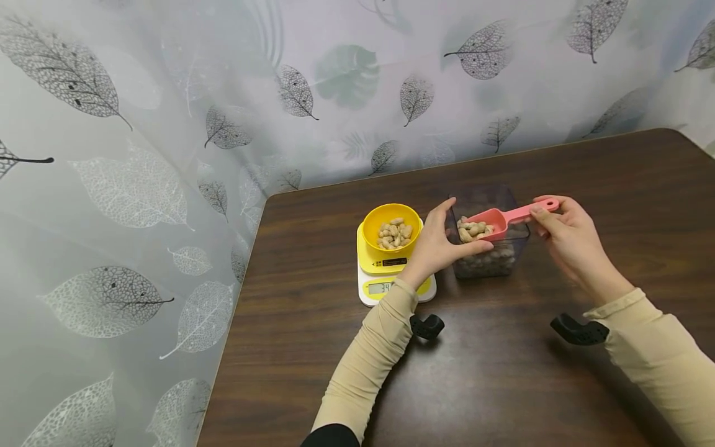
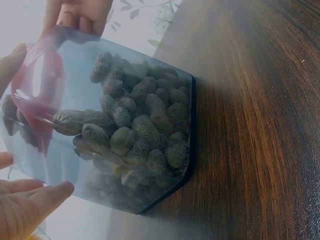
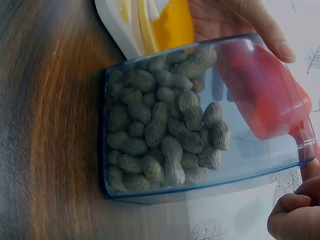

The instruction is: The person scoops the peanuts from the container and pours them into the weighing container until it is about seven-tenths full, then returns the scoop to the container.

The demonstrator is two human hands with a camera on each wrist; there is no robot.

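My right hand (image 1: 570, 233) pinches the handle of a pink scoop (image 1: 499, 222) between thumb and fingers. The scoop's bowl lies tilted inside the top of a clear plastic container (image 1: 483, 271), with peanuts (image 1: 472, 231) at its mouth. Around the container's left side, near the rim, my left hand (image 1: 437, 245) grips with thumb in front and fingers behind. Both wrist views show peanuts (image 3: 160, 122) filling the lower part, seen through the wall. Left of the container, a yellow bowl (image 1: 371, 228) holds several peanuts and sits on a kitchen scale (image 1: 365, 264).
The scale's display (image 1: 380, 288) is partly covered by my left wrist; "34" shows. A dark wooden table (image 1: 313, 347) carries everything, and a leaf-patterned curtain (image 1: 346, 136) hangs along its back and left edges. Black wrist-worn pieces (image 1: 578, 330) stick out beneath both sleeves.
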